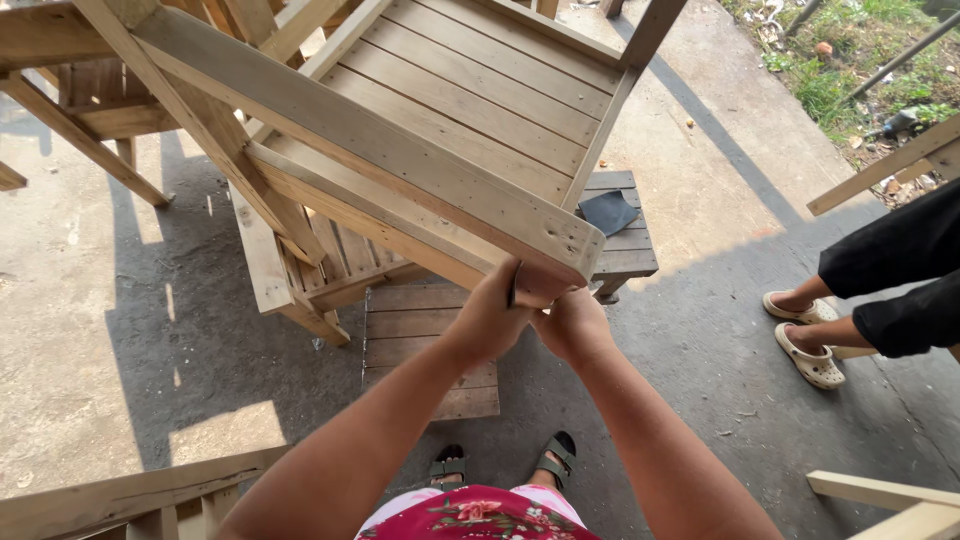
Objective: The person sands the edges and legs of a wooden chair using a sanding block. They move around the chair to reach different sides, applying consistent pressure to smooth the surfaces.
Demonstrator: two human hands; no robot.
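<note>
A large slatted wooden chair frame (pixel 450 110) is tipped over in front of me, one thick plank leg (pixel 400 160) pointing toward me. My left hand (pixel 492 318) presses a small dark sheet, likely sandpaper (pixel 514 285), against the rounded end of that leg. My right hand (pixel 572 325) is closed just below the same end, touching the left hand. Both forearms reach up from the bottom of the view.
A low slatted wooden stool (pixel 430 345) stands under the chair, another one (pixel 625 235) with a dark cloth behind it. Another person's legs in pale clogs (pixel 812 345) are at the right. Timber pieces (pixel 880 495) lie at bottom right and bottom left. My sandalled feet (pixel 505 465) stand on concrete.
</note>
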